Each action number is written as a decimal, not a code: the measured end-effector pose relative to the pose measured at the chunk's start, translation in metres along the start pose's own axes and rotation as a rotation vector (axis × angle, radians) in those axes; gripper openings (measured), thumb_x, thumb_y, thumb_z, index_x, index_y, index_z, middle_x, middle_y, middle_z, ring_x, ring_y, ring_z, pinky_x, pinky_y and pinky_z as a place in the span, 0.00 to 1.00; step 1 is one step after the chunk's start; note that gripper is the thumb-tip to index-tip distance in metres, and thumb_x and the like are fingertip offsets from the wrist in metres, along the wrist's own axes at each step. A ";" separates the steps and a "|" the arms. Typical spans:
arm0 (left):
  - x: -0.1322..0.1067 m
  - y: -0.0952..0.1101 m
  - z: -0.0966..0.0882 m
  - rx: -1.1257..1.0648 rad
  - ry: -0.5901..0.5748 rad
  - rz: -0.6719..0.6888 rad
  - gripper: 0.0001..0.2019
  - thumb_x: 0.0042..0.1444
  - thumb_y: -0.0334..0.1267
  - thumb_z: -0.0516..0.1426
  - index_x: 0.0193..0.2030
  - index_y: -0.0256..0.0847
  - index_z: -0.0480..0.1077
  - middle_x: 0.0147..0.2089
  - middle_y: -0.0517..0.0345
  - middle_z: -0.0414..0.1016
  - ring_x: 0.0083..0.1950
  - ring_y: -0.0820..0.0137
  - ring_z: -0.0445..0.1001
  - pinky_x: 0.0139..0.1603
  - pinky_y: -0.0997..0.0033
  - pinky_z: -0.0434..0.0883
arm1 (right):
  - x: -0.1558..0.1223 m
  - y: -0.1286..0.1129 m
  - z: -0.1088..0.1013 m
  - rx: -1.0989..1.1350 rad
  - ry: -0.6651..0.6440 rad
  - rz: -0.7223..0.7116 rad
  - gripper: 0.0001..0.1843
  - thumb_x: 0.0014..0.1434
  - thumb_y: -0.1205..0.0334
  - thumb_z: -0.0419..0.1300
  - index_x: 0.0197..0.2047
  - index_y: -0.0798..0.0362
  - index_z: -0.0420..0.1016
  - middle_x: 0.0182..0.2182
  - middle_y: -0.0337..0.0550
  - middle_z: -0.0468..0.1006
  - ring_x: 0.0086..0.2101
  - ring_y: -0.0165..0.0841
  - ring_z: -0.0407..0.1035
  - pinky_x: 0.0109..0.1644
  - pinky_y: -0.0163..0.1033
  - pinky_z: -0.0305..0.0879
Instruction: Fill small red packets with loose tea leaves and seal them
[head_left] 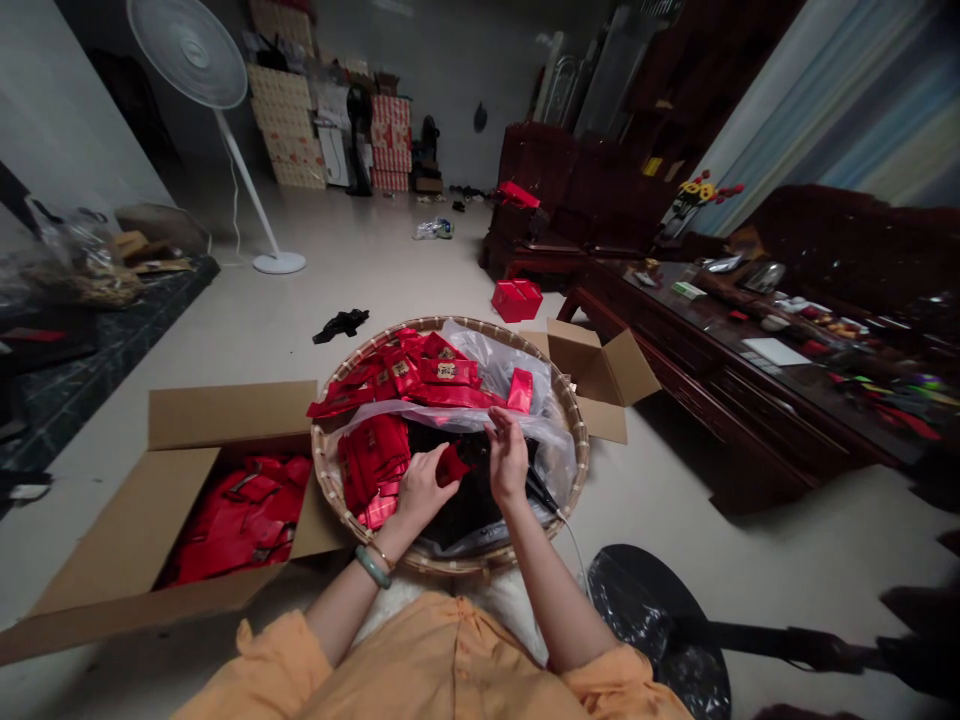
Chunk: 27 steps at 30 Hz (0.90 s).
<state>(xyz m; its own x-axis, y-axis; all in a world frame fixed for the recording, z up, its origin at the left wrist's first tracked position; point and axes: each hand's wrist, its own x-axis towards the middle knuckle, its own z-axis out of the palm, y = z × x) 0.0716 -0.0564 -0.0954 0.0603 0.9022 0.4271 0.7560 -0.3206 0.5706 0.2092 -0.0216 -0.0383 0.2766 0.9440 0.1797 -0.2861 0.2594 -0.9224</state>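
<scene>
Orange shirt (442, 660) fills the bottom of the head view, below a round woven bamboo tray (450, 325). Left hand (420, 490), jade bangle (373, 567) at the wrist, has its fingers closed on a small red sachet (453, 464) above the tray's dark middle. Sachet looks light, soft and probably slick; best pinched by its edge. Right hand (508, 458) sits just beside it, fingers bunched at a clear plastic bag (480, 365); whether they grip it, I cannot tell. More red sachets (442, 372) lie heaped in the tray; a cardboard box (225, 420) alongside holds red packets (240, 520).
</scene>
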 end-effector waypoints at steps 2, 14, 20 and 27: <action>0.000 -0.001 0.000 0.016 0.030 -0.025 0.30 0.46 0.36 0.62 0.57 0.40 0.60 0.43 0.50 0.72 0.44 0.61 0.70 0.45 0.60 0.70 | -0.002 0.000 -0.008 -0.163 -0.054 0.038 0.19 0.57 0.50 0.51 0.44 0.53 0.72 0.45 0.47 0.73 0.47 0.37 0.66 0.48 0.43 0.64; 0.000 -0.001 -0.003 0.018 0.088 0.000 0.30 0.49 0.38 0.60 0.59 0.37 0.57 0.45 0.46 0.71 0.44 0.59 0.68 0.45 0.59 0.69 | -0.026 -0.004 -0.007 -0.673 -0.483 -0.181 0.09 0.56 0.61 0.56 0.38 0.51 0.77 0.39 0.46 0.75 0.38 0.35 0.70 0.41 0.40 0.68; -0.002 -0.006 -0.016 -0.050 0.034 0.042 0.30 0.49 0.32 0.58 0.60 0.41 0.56 0.48 0.49 0.70 0.46 0.61 0.68 0.47 0.59 0.69 | -0.031 0.002 -0.013 -0.985 -0.664 -0.314 0.10 0.56 0.67 0.56 0.40 0.51 0.77 0.42 0.49 0.73 0.44 0.39 0.66 0.48 0.45 0.66; 0.011 -0.012 -0.052 -0.073 -0.051 0.342 0.17 0.57 0.32 0.53 0.54 0.46 0.64 0.54 0.51 0.67 0.53 0.64 0.65 0.53 0.56 0.67 | -0.025 -0.013 -0.010 -0.995 -0.704 -0.375 0.11 0.60 0.66 0.52 0.41 0.50 0.75 0.42 0.48 0.71 0.40 0.35 0.69 0.43 0.39 0.67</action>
<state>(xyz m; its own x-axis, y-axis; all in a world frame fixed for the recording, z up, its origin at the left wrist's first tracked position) 0.0293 -0.0574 -0.0611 0.3359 0.7517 0.5675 0.6383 -0.6248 0.4498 0.2148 -0.0505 -0.0346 -0.4410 0.8289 0.3441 0.5959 0.5571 -0.5784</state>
